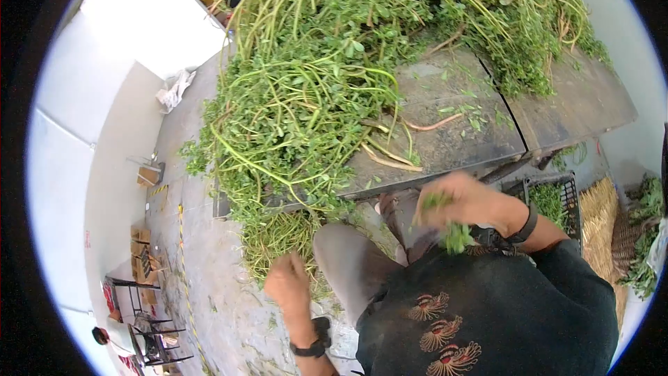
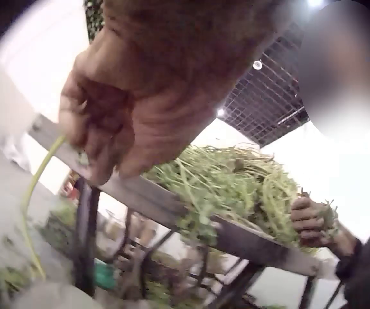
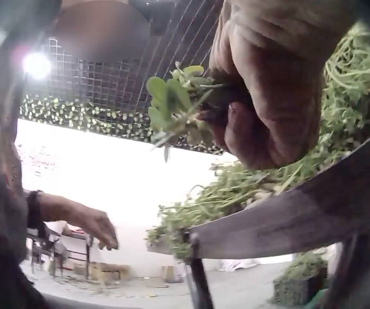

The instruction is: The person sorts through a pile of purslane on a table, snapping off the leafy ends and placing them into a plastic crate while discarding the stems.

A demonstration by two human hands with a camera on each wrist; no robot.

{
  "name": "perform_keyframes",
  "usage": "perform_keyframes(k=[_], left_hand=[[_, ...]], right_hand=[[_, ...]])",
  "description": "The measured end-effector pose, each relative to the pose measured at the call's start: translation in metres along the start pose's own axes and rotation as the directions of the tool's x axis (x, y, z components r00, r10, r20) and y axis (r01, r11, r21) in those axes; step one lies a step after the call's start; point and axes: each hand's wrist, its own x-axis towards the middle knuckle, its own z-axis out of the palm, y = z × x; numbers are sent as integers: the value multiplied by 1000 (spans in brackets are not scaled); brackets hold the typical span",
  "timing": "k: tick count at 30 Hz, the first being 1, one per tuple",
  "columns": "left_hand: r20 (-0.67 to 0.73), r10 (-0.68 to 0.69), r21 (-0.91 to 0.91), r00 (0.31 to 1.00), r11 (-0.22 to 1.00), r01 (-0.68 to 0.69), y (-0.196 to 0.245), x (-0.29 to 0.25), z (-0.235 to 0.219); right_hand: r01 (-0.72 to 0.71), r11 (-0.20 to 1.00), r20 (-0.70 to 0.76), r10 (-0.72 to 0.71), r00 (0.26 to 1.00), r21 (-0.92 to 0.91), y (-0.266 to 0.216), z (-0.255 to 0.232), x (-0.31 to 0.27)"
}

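My right hand (image 1: 463,205) grips a small bunch of leafy green sprigs (image 3: 178,106), blurred in the head view, over my lap by the table's front edge. Their rounded leaves stick out past the curled fingers in the right wrist view. Lower on the left, my left hand (image 1: 287,282) hangs beside my knee with its fingers curled. A long bare green stem (image 2: 32,193) runs down from its fingertips in the left wrist view. Below that hand, a heap of stems (image 1: 278,237) lies on the floor. A big tangled pile of leafy stalks (image 1: 306,118) covers much of the table (image 1: 452,146).
A black crate (image 1: 572,198) with cut greens stands at my right, beside a straw-coloured bundle (image 1: 598,230) and a woven basket (image 1: 630,237). Loose stems and leaf bits lie on the tabletop. Far left, a person (image 1: 118,338) sits near chairs and cardboard boxes (image 1: 141,257).
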Motion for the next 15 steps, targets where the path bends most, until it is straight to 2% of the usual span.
perform_keyframes(k=[1, 2, 3, 4, 6, 7, 9, 11, 12, 13, 15], left_hand=[[-109, 142, 228, 984, 967, -115, -28, -1, -2], [-175, 293, 460, 940, 869, -185, -48, 1, -7], [-189, 277, 471, 942, 867, -161, -56, 10, -21], [-220, 216, 306, 951, 941, -143, -56, 24, -36], [-246, 74, -32, 967, 996, -85, -37, 51, -58], [-239, 0, -190, 971, 981, -47, -24, 69, -66], [-189, -64, -509, 980, 860, -42, -27, 114, -62], [-138, -108, -552, 985, 834, 14, 5, 146, -71], [-137, -121, -628, 983, 778, 8, 24, 159, -73], [-134, -132, -698, 982, 716, 1, 39, 173, -74], [-210, -33, -630, 977, 769, -110, 42, 215, -61]], right_hand=[[-33, 996, -169, 48, 984, 85, 3, -7, 3], [-5, 995, -298, 36, 954, 102, 4, -17, 6], [24, 993, -421, 29, 906, 120, 6, -28, 9], [33, 993, -403, 17, 915, 117, 13, -38, 13], [250, 955, -627, -96, 773, 161, 30, -56, 25], [256, 954, -616, -107, 780, 159, 31, -59, 27], [219, 959, -705, -29, 708, 182, 32, -60, 29], [245, 958, -673, -82, 735, 151, 38, -59, 27], [261, 957, -642, -123, 757, 124, 41, -57, 25], [278, 957, -646, -161, 746, 84, 40, -55, 25], [292, 954, -634, -181, 752, 73, 42, -55, 22]])
